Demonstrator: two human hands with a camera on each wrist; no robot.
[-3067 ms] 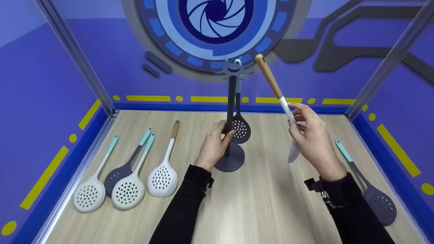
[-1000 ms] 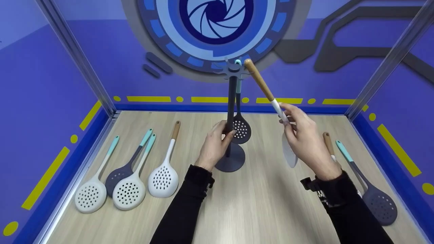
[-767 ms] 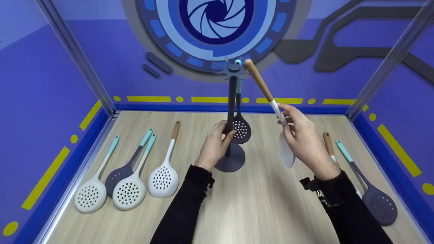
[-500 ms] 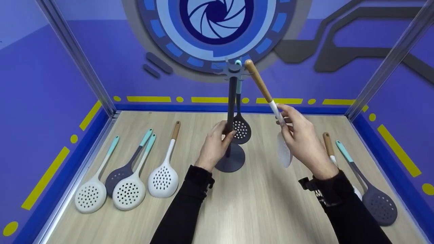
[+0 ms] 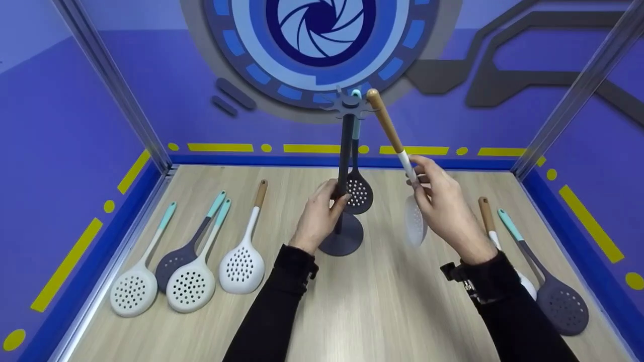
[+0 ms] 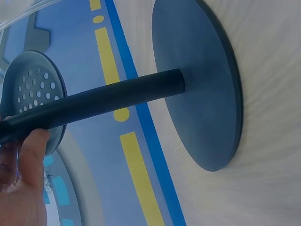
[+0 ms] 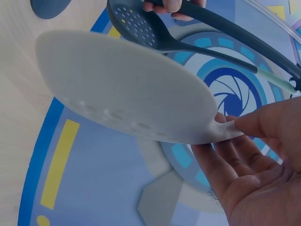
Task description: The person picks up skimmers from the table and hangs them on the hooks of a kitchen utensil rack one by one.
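Note:
My left hand [image 5: 319,211] grips the post of a dark utensil stand [image 5: 345,151], its thumb and fingers around it above the round base. A dark skimmer [image 5: 358,193] with a mint handle hangs from the stand's hooked top, behind the post. My right hand [image 5: 443,206] pinches a white skimmer [image 5: 390,125] by the neck, just under its wooden handle. The handle points up and left, its end overlapping a hook of the stand. Below the hand hangs its perforated head [image 5: 415,221]; the right wrist view shows this head [image 7: 127,89] from close up, nearly edge-on.
On the left of the table lie two pale skimmers, a dark skimmer [image 5: 176,261] and a white skimmer [image 5: 241,266] with a wooden handle. Another dark skimmer [image 5: 561,304] and a wooden-handled white utensil [image 5: 485,213], partly under my right sleeve, lie right. Printed walls enclose the table.
My right hand has moved left, bringing the white skimmer's handle end to the stand's top and turning its head so holes show. The stand's top has shifted slightly right; my left hand stays on the post.

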